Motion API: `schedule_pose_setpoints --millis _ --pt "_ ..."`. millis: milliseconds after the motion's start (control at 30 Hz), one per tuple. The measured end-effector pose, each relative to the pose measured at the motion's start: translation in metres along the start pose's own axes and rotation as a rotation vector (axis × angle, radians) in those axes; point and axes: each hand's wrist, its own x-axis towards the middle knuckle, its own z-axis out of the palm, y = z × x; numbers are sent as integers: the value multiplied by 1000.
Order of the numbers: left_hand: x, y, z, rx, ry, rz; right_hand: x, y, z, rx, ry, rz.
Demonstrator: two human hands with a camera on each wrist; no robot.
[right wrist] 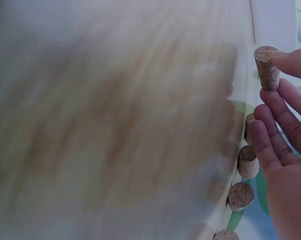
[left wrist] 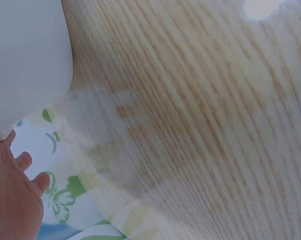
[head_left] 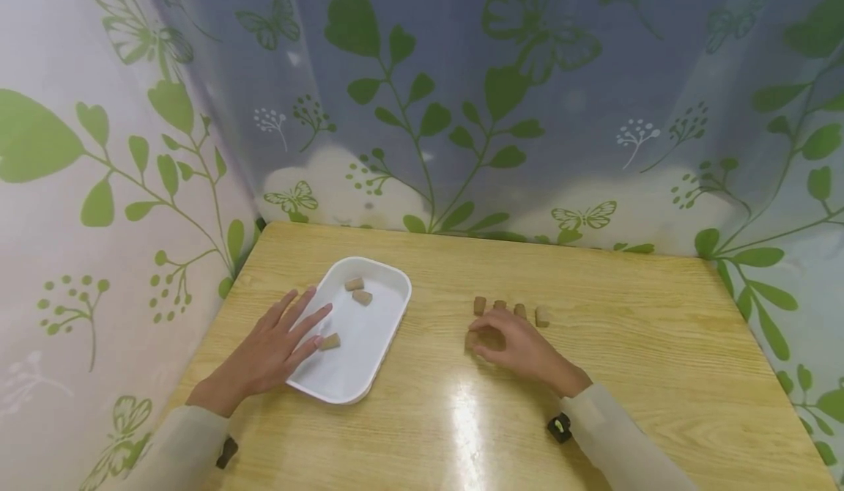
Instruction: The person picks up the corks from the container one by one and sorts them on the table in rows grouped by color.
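My right hand pinches a cork between thumb and fingers, just in front of a row of corks. In that row a cork stands at the left end and another cork at the right end; the ones between are partly hidden behind the hand. My left hand reaches over the left side of a white tray with its fingers spread. Its thumb tip is beside a cork lying in the tray. Two other corks lie near the tray's far end.
The tray stands on the left part of a wooden table. A patterned curtain with green leaves and butterflies hangs behind the table and along its sides. Light reflects off the table's front middle.
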Motion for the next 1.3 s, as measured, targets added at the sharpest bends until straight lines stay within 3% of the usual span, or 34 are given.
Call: schedule_pose_setpoints --millis 600,1300 --pt "-2 1 -1 -10 1 -5 -4 9 -5 8 -15 51" --pt "-2 0 0 5 26 15 2 12 1 38 -29 -3"
